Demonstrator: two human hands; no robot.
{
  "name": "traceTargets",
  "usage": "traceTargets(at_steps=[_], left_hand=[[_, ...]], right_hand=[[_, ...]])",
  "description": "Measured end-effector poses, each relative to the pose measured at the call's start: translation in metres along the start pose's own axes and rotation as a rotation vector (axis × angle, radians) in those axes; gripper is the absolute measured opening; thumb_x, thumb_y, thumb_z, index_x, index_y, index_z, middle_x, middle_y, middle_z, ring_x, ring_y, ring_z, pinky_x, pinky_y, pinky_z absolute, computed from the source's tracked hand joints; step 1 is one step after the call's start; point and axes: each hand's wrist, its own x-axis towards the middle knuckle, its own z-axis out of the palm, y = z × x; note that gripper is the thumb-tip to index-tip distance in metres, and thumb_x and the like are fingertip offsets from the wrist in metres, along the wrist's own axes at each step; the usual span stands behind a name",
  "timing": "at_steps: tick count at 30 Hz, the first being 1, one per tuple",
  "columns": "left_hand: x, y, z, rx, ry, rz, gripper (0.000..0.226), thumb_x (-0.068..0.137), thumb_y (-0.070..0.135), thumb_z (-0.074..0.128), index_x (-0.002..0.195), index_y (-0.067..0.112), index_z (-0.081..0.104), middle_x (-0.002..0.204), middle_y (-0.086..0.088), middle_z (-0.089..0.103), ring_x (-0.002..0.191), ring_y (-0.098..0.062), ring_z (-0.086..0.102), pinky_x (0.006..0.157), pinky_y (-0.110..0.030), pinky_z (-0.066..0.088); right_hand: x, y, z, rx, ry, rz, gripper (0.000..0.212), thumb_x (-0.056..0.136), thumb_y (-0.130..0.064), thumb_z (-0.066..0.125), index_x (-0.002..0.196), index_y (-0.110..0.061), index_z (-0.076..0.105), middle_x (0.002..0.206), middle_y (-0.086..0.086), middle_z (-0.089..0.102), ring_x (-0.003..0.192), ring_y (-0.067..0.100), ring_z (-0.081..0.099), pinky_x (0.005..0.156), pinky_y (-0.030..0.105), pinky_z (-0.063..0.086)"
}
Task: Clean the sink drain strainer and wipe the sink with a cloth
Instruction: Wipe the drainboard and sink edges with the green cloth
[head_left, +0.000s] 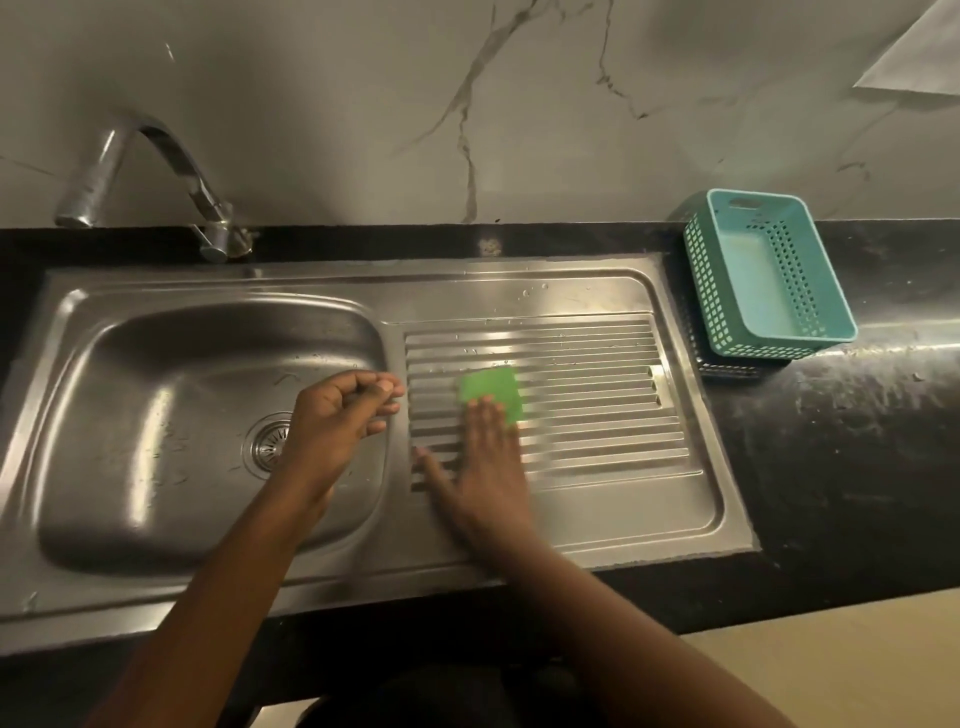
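Faucet (150, 171) hangs over the sink basin (156, 415) on the left. The drain strainer (265, 441) sits in the basin floor, its right edge hidden behind the left hand (337, 415). That hand's fingers are curled toward the thumb, and I can't tell if it's pinching anything. Right hand (483, 467) lies flat, straight fingers on the green cloth (491, 389) on the ribbed drainboard (597, 415), a bit blurry. Teal basket (769, 275) sits on the counter (857, 441), far right.

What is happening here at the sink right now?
A person is wiping the sink. The right hand presses flat on a green cloth lying on the ribbed drainboard. The left hand hovers over the basin's right edge, fingers loosely curled, with nothing visible in it. The drain strainer sits in the basin, partly hidden behind that hand. A teal basket stands on the counter to the right.
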Motion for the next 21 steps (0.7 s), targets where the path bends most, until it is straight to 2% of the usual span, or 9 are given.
traceTargets(at_steps=[2, 4, 8, 9, 11, 15, 17, 19, 21], left_hand=[[0.000, 0.003, 0.004, 0.012, -0.010, 0.003, 0.019, 0.103, 0.014, 0.062, 0.115, 0.006, 0.075, 0.110, -0.009, 0.081, 0.109, -0.031, 0.076, 0.098, -0.045, 0.057], [-0.002, 0.007, 0.007, 0.034, -0.023, 0.017, 0.020, 0.104, 0.016, 0.061, 0.115, 0.007, 0.075, 0.109, -0.007, 0.081, 0.105, -0.025, 0.077, 0.096, -0.041, 0.059], [0.001, 0.011, 0.011, 0.035, -0.031, 0.016, 0.021, 0.104, 0.015, 0.061, 0.117, 0.004, 0.074, 0.112, -0.011, 0.080, 0.110, -0.033, 0.075, 0.098, -0.045, 0.057], [0.001, 0.011, 0.011, 0.034, -0.033, 0.012, 0.021, 0.104, 0.016, 0.061, 0.117, 0.005, 0.075, 0.112, -0.011, 0.080, 0.110, -0.033, 0.074, 0.099, -0.047, 0.057], [0.001, 0.011, 0.011, 0.041, -0.031, 0.012, 0.020, 0.103, 0.017, 0.062, 0.116, 0.008, 0.076, 0.111, -0.008, 0.081, 0.109, -0.030, 0.075, 0.100, -0.047, 0.057], [0.000, 0.007, 0.006, 0.051, -0.029, 0.017, 0.017, 0.104, 0.018, 0.063, 0.112, 0.015, 0.077, 0.108, -0.004, 0.082, 0.107, -0.028, 0.076, 0.098, -0.045, 0.058], [-0.001, 0.005, 0.004, 0.049, -0.029, 0.016, 0.016, 0.103, 0.018, 0.063, 0.109, 0.017, 0.078, 0.107, -0.003, 0.083, 0.107, -0.027, 0.077, 0.098, -0.045, 0.058], [-0.003, 0.005, 0.002, 0.044, -0.025, 0.016, 0.016, 0.103, 0.018, 0.063, 0.109, 0.018, 0.078, 0.108, -0.003, 0.083, 0.107, -0.027, 0.077, 0.099, -0.046, 0.059], [-0.004, 0.005, 0.001, 0.033, -0.016, 0.015, 0.016, 0.103, 0.017, 0.063, 0.109, 0.016, 0.077, 0.108, -0.004, 0.082, 0.109, -0.029, 0.076, 0.099, -0.047, 0.058]], right_hand=[[-0.002, -0.039, 0.018, -0.062, -0.048, -0.177, 0.101, 0.094, -0.083, 0.019, 0.167, -0.013, 0.010, 0.175, 0.007, 0.006, 0.162, 0.021, -0.005, 0.131, 0.046, 0.000], [-0.001, -0.049, 0.023, -0.129, -0.082, -0.243, 0.100, 0.095, -0.081, 0.016, 0.166, -0.012, 0.010, 0.174, 0.007, 0.005, 0.162, 0.022, -0.005, 0.131, 0.048, 0.001], [-0.003, 0.009, 0.003, -0.275, -0.052, -0.394, 0.082, 0.102, -0.070, 0.025, 0.165, -0.017, 0.023, 0.172, 0.003, 0.022, 0.160, 0.018, 0.017, 0.130, 0.046, 0.009], [-0.004, 0.029, -0.006, -0.294, -0.026, -0.372, 0.080, 0.103, -0.069, 0.026, 0.164, -0.019, 0.027, 0.171, 0.002, 0.028, 0.159, 0.017, 0.022, 0.130, 0.045, 0.009], [-0.003, 0.079, -0.029, -0.307, 0.027, -0.210, 0.078, 0.103, -0.070, 0.023, 0.163, -0.021, 0.030, 0.170, -0.001, 0.031, 0.158, 0.015, 0.025, 0.131, 0.043, 0.009], [-0.009, 0.170, -0.082, -0.310, 0.048, 0.092, 0.081, 0.101, -0.076, 0.010, 0.164, -0.026, 0.019, 0.172, -0.002, 0.022, 0.159, 0.016, 0.020, 0.131, 0.050, 0.010], [-0.004, 0.166, -0.085, -0.266, 0.095, 0.187, 0.085, 0.100, -0.077, 0.012, 0.161, -0.021, 0.027, 0.168, 0.006, 0.030, 0.156, 0.024, 0.027, 0.129, 0.052, 0.017], [0.004, 0.131, -0.072, -0.180, 0.149, 0.308, 0.095, 0.097, -0.081, 0.014, 0.158, -0.010, 0.031, 0.165, 0.016, 0.033, 0.154, 0.032, 0.028, 0.128, 0.054, 0.020], [0.004, 0.083, -0.051, -0.116, 0.154, 0.266, 0.095, 0.098, -0.080, 0.019, 0.157, -0.007, 0.034, 0.164, 0.018, 0.034, 0.153, 0.035, 0.028, 0.128, 0.052, 0.018]])
